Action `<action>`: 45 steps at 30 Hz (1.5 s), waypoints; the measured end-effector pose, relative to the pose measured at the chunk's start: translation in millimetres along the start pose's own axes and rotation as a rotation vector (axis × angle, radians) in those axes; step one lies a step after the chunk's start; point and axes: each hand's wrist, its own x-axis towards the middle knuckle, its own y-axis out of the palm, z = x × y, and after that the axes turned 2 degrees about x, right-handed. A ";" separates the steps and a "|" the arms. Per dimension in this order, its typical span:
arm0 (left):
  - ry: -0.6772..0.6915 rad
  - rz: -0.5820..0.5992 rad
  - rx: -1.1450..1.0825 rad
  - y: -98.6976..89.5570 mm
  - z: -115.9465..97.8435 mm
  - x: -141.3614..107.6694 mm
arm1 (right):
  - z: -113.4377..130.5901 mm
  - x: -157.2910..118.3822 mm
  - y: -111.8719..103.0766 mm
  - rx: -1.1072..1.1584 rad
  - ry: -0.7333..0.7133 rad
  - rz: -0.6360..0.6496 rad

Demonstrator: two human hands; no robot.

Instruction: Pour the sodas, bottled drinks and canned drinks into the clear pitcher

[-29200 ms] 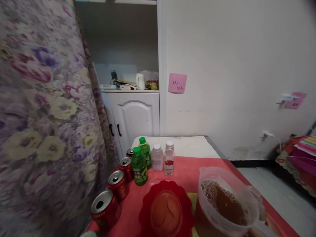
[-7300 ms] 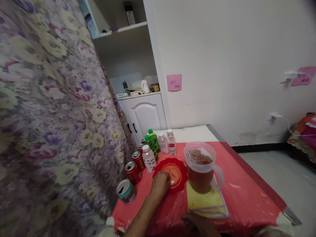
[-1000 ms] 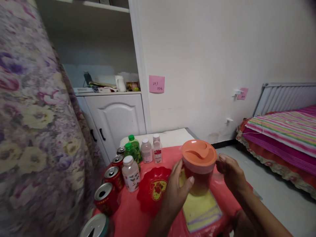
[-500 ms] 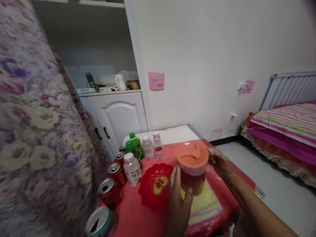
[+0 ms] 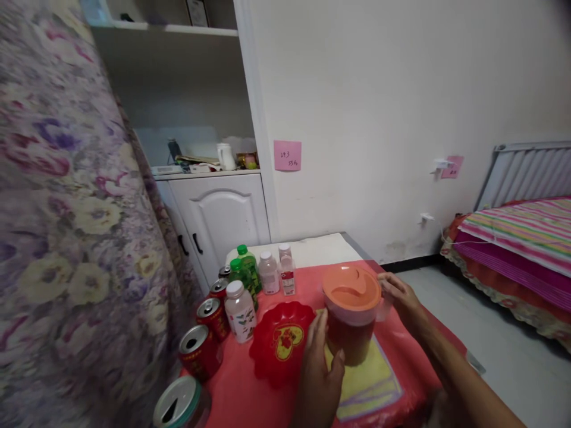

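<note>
A clear pitcher (image 5: 352,339) with a brownish drink inside and an orange lid (image 5: 352,289) stands upright on a folded yellow cloth (image 5: 370,389). My left hand (image 5: 319,368) is at its left side, fingers stretched and thumb apart, and the fingertips look close to or against the wall. On the other side, my right hand (image 5: 399,294) has its fingers extended by the lid's edge, above the pitcher's handle (image 5: 382,310), which shows below them. Left of the pitcher lies a red scalloped plate (image 5: 265,356) with a yellow heart design.
Along the table's left side stand red drink cans (image 5: 200,351), a teal-rimmed can (image 5: 182,398), a white-capped bottle (image 5: 241,315), green bottles (image 5: 243,273) and two more clear bottles. A floral curtain (image 5: 66,238) hangs at left; a bed (image 5: 521,238) is at right.
The whole view has tilted up a little. My right hand's fingers have loosened and straightened, leaving more of the handle visible. The left hand keeps its place beside the pitcher.
</note>
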 end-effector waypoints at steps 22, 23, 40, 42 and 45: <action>0.064 0.136 -0.001 4.5 16.1 -8.9 | 81.0 31.4 49.3 -0.736 -0.226 0.521; 0.059 0.142 0.005 4.9 15.5 -9.0 | 80.7 31.7 49.5 -0.724 -0.223 0.522; -0.024 0.225 0.070 3.4 5.5 -8.1 | 75.8 32.8 50.4 -0.717 -0.191 0.482; -0.024 0.222 0.077 4.1 5.9 -8.4 | 75.9 32.7 50.2 -0.726 -0.190 0.478; -0.026 0.212 0.078 5.3 6.6 -8.9 | 75.4 32.7 50.1 -0.742 -0.189 0.475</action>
